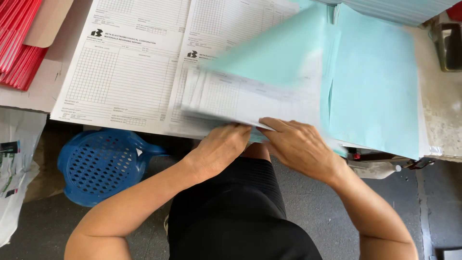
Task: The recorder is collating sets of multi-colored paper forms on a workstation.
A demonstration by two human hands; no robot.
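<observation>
My left hand and my right hand both grip the near edge of a stack of white printed forms at the table's front edge. The stack is blurred with motion. A pale green sheet lifts up over the stack, tilted. To its right lies a flat pale green sheet. Large white printed form sheets with grids are spread on the table to the left, under the stack.
Red folders lie at the far left beside a brown cardboard piece. A blue perforated plastic stool stands on the floor below the table. A white plastic bag hangs left. A metal object sits far right.
</observation>
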